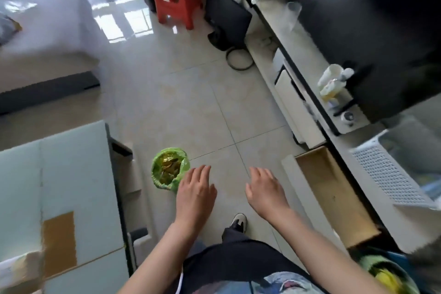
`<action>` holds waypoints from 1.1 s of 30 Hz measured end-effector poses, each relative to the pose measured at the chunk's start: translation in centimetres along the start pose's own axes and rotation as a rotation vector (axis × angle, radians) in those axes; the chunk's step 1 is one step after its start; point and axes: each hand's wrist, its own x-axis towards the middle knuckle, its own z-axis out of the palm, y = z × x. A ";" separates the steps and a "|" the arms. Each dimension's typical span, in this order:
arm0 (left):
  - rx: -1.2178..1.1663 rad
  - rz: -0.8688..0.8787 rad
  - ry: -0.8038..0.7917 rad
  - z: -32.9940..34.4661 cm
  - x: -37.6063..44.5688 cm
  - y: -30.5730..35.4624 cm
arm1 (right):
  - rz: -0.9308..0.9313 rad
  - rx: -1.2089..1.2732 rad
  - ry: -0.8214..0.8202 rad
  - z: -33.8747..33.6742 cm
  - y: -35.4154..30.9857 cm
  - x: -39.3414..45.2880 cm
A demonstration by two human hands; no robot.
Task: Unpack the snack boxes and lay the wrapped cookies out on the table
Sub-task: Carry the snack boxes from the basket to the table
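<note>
Fingers: left hand [195, 192] and right hand [266, 190] both spread loosely, holding nothing, above the tiled floor [191, 102].
Snack boxes: none visible.
Desk: pale glass-topped desk [59, 186] at left.
Advice: find boxes, grip with both hands.

Left hand [195, 192] flat, empty, over floor | right hand [266, 190] same | green-lined bin [170, 169] beside left hand | drawer [334, 193] open, right.

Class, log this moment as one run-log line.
left hand: open, empty | right hand: open, empty | green-lined bin: on floor, beside left hand | drawer: pulled open
</note>
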 end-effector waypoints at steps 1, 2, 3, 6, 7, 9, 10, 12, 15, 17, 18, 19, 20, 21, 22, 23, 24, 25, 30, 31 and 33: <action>-0.001 0.039 -0.012 0.5 1.1 1.6 | 0.042 0.015 0.017 -0.6 1.8 0.0; -0.004 0.076 -0.030 0.9 2.2 3.1 | 0.084 0.031 0.029 -1.2 3.5 0.1; -0.005 0.112 -0.049 1.4 3.2 4.5 | 0.126 0.049 0.038 -1.7 5.1 0.0; 0.027 0.216 -0.107 2.3 6.1 8.6 | 0.244 0.091 0.076 -2.7 9.3 -0.2; 0.041 0.255 -0.125 2.6 7.1 9.9 | 0.283 0.104 0.090 -3.0 10.5 -0.3; 0.065 0.331 -0.160 3.1 9.0 12.3 | 0.354 0.137 0.121 -3.5 12.6 -0.4; 0.067 0.368 -0.180 3.3 9.9 13.4 | 0.389 0.151 0.136 -3.8 13.5 -0.6; 0.064 0.443 -0.209 3.8 11.8 15.5 | 0.455 0.178 0.163 -4.2 15.3 -0.8; 0.052 0.540 -0.240 4.1 14.6 18.8 | 0.569 0.221 0.187 -4.9 17.6 -0.8; 0.055 0.609 -0.258 4.3 16.6 20.7 | 0.641 0.240 0.210 -5.4 19.0 -0.7; 0.058 0.652 -0.261 4.3 17.6 21.6 | 0.670 0.245 0.222 -5.7 19.6 -0.6; 0.061 0.697 -0.259 4.4 18.6 22.4 | 0.694 0.250 0.231 -6.0 20.2 -0.4; 0.066 0.737 -0.254 4.4 19.6 23.2 | 0.717 0.257 0.237 -6.4 20.7 -0.3; 0.071 0.772 -0.253 4.5 20.5 24.0 | 0.739 0.269 0.245 -6.7 21.3 -0.2; 0.074 0.807 -0.253 4.6 21.4 24.8 | 0.762 0.282 0.258 -6.9 21.8 -0.1; 0.075 0.841 -0.254 4.7 22.2 25.7 | 0.785 0.292 0.274 -7.0 22.4 -0.1; 0.080 0.878 -0.259 5.1 23.0 26.8 | 0.813 0.305 0.287 -7.1 23.2 -0.1; 0.086 0.897 -0.261 5.4 23.6 27.5 | 0.829 0.313 0.297 -7.3 23.6 -0.1; 0.100 0.958 -0.333 6.9 25.2 31.3 | 0.912 0.371 0.325 -7.5 26.3 -0.6; 0.108 0.963 -0.351 7.3 25.3 32.1 | 0.927 0.381 0.322 -7.5 27.0 -0.7; 0.120 0.977 -0.380 8.2 25.3 33.8 | 0.950 0.393 0.317 -7.3 28.4 -1.0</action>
